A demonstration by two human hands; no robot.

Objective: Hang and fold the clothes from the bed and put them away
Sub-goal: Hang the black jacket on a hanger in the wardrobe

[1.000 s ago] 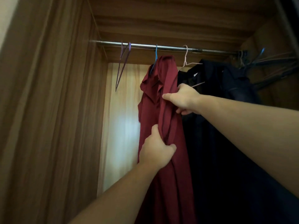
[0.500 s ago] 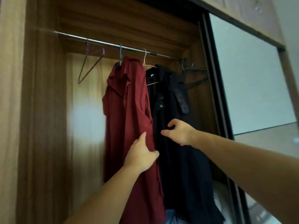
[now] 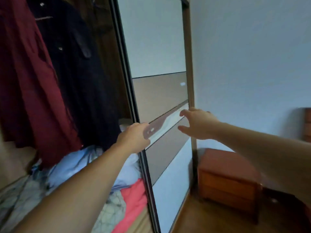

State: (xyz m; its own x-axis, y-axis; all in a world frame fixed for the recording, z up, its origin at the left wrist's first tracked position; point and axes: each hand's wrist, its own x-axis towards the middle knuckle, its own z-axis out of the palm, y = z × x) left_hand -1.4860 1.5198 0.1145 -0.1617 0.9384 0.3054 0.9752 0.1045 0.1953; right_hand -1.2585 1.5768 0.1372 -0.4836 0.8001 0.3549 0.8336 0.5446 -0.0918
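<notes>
The dark red shirt [image 3: 25, 81] hangs at the left inside the open wardrobe. Beside it on the right hangs a black coat [image 3: 80, 73]. My left hand [image 3: 133, 138] is closed around the left edge of the sliding wardrobe door [image 3: 159, 47], just right of the coat. My right hand [image 3: 198, 125] is open, fingers spread, at the door's right edge and holding nothing. The hanging rail and hangers are out of view above.
Bedding lies piled on the wardrobe floor: light blue fabric [image 3: 75, 165], a coral piece [image 3: 134, 199] and a pale patterned quilt [image 3: 109, 216]. A reddish wooden nightstand [image 3: 227, 179] stands against the wall right of the wardrobe, on a wooden floor [image 3: 202, 219].
Both hands have let go of the red shirt and moved right. The left hand now holds the sliding door's edge, the right is spread near its far edge. The view has swung right and down.
</notes>
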